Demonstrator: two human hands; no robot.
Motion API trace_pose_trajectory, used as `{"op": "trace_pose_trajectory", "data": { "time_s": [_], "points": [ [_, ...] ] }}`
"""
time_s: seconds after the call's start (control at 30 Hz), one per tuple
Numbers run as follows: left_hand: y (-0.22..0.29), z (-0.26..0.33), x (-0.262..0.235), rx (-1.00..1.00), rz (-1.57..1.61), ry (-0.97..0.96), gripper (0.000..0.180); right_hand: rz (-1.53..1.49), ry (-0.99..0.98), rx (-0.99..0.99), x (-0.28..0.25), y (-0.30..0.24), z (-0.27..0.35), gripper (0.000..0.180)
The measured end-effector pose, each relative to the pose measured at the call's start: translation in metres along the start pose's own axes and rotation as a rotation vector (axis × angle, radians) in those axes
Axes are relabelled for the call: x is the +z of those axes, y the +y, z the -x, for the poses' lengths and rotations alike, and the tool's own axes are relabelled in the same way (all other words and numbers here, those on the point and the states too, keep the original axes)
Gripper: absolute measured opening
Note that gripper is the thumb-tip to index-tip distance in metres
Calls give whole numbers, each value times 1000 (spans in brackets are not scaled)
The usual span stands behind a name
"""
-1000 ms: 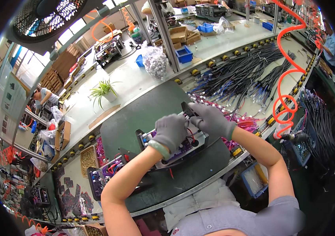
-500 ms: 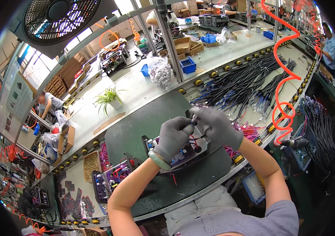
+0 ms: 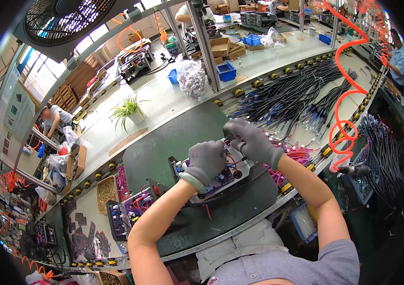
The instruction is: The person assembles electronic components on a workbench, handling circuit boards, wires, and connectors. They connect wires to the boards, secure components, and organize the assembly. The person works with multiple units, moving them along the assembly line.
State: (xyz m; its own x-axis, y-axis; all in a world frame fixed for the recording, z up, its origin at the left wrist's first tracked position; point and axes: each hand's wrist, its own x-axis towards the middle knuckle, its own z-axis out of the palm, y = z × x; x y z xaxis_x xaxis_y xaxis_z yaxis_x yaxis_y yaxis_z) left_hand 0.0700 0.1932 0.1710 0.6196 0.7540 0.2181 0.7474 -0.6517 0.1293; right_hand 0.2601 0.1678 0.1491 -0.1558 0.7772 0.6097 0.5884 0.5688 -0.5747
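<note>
An open device chassis (image 3: 241, 179) with a purple circuit board, white connectors and red and black wires lies on the dark green work mat (image 3: 156, 137) in front of me. Over its left part is my left hand (image 3: 206, 160), gloved in grey, with its fingers curled closed. My right hand (image 3: 255, 142), in a matching glove, is pinched at the chassis's far right side, close to the left fingertips. What either hand grips is hidden by the fingers. Left of the chassis stands another assembly (image 3: 137, 205) with purple boards and coloured wires.
Bundles of black cables (image 3: 287, 95) lie at the far right, with pink-red wires (image 3: 299, 156) nearer. An orange coiled hose (image 3: 342, 99) hangs at right. Beyond the mat are a potted plant (image 3: 128, 111), a bag of parts (image 3: 192, 80) and a blue bin (image 3: 226, 72). A small-parts box (image 3: 108, 194) sits left.
My hands have drawn slightly apart; the right has turned and moved a little away from me. The small pale connector seen between the fingertips before is no longer visible.
</note>
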Motion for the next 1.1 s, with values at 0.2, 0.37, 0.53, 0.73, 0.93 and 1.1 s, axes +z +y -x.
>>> {"op": "trace_pose_trajectory", "data": {
  "time_s": [0.2,0.37,0.53,0.73,0.93,1.1],
  "points": [
    [-2,5,-4,11,4,14,15,45,-249,361,-7,-10,1,31],
    [-1,3,7,18,-2,99,16,74,-206,332,-4,-11,-1,24],
    [-1,3,10,17,22,139,16,29,-135,309,3,-2,3,23],
    [-2,4,10,24,33,139,15,-11,-108,320,2,-4,5,21],
    [4,-8,14,236,-181,109,5,110,-118,316,7,-7,5,16],
    [4,-9,13,251,-168,185,3,102,-125,334,6,-5,5,26]
  ]
}}
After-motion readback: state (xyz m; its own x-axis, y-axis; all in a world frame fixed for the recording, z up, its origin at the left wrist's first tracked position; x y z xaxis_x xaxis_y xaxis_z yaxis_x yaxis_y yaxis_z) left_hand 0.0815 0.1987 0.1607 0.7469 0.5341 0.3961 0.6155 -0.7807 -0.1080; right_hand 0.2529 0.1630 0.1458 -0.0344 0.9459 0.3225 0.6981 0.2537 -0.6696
